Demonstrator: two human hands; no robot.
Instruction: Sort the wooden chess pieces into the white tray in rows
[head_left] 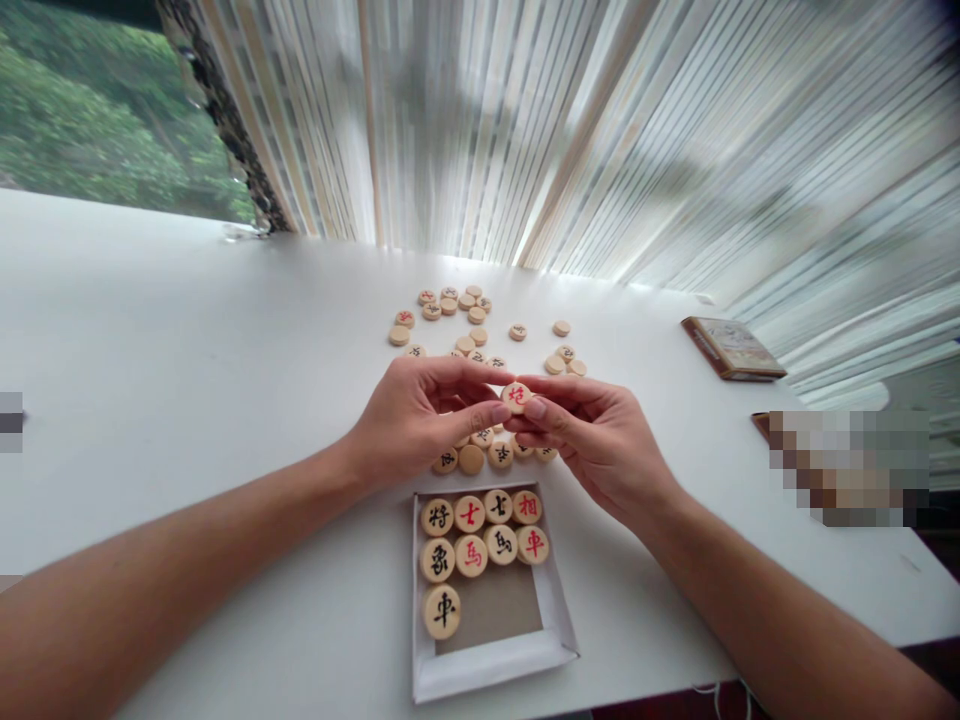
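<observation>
A round wooden Chinese chess piece [516,398] with a red character faces me, pinched between my two hands above the table. My left hand [420,410] grips its left side with thumb and fingers. On its right side, the thumb and fingertips of my right hand [600,430] hold it too. Just below stands a shallow white cardboard box [517,655] with a grey-brown bottom. Several chess pieces lie face up in it: two full rows and a single black-marked piece [442,612] starting the third row at the left.
Loose chess pieces [471,460] lie under and beyond my hands, some face up, some blank side up. The white table [225,350] reaches a striped curtain [465,130]. A flat brown-edged box [733,348] lies at the right, near a blurred-out item [847,470].
</observation>
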